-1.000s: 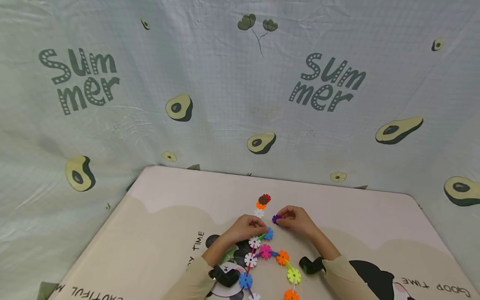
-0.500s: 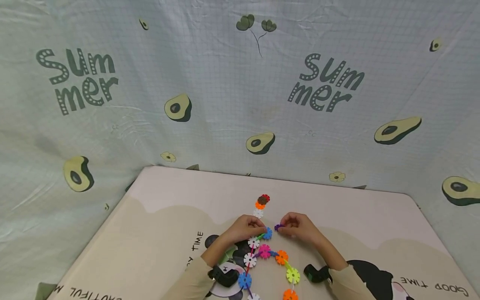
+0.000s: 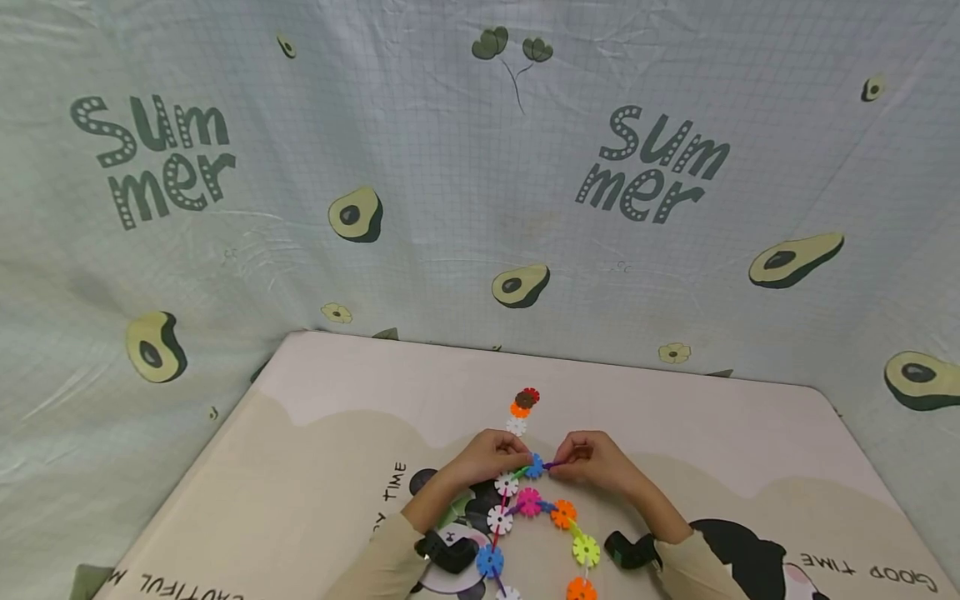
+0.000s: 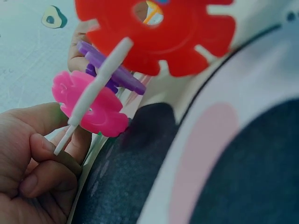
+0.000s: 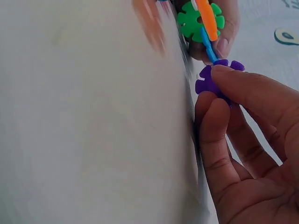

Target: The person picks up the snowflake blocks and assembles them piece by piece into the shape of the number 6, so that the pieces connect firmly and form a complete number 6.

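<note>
Purple snowflake disc (image 3: 552,465) is pinched edge-on between the thumb and fingers of my right hand (image 3: 596,458); in the right wrist view its notched petals (image 5: 205,85) show beyond the thumb. It meets the right side of a blue snowflake disc (image 3: 535,467) at the upper end of a linked chain. My left hand (image 3: 487,457) pinches that end by the blue disc, partly hiding it. A green disc (image 5: 189,24) joins the blue one to a white disc (image 3: 507,485). Whether purple and blue interlock, I cannot tell.
The chain runs down the table through a pink disc (image 3: 529,502), an orange disc (image 3: 564,515) and a yellow-green disc (image 3: 586,551). Beyond the hands lie loose discs: white (image 3: 516,427), orange (image 3: 519,411), brown (image 3: 525,401) and red. A printed curtain rises behind the table.
My right hand has come down and slightly left, turning the purple disc from face-on to edge-on and bringing it against the blue disc. My left hand has stayed in place.
</note>
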`<action>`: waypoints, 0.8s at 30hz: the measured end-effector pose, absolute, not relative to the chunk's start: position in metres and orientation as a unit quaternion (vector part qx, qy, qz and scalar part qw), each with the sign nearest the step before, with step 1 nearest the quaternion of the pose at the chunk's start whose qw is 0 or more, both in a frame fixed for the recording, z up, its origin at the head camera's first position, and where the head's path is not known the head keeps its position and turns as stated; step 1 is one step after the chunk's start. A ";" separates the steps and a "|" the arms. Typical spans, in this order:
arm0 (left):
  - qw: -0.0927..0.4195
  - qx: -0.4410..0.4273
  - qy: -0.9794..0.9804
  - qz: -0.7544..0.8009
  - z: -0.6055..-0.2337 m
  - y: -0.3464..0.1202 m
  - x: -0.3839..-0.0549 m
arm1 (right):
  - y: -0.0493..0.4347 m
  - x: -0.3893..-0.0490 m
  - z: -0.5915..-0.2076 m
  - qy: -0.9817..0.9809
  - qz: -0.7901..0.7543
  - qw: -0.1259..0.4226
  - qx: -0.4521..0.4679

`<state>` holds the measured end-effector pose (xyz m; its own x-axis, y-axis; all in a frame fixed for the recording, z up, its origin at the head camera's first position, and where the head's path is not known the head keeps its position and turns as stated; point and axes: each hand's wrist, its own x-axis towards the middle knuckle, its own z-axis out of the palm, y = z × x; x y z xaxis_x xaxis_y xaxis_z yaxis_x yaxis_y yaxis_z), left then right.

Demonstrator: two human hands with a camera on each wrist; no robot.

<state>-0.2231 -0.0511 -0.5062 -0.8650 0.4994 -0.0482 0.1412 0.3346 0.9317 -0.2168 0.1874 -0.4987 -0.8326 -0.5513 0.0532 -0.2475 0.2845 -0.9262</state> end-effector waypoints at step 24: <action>0.177 0.187 0.785 0.564 -0.510 -0.050 -0.223 | 0.183 -0.220 -0.508 0.783 -0.546 0.120 -0.272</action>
<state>-0.2232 -0.0504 -0.5097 -0.8670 0.4938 -0.0676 0.0937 0.2947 0.9510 -0.2205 0.1834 -0.5078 -0.8234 -0.5570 0.1086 -0.2942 0.2553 -0.9210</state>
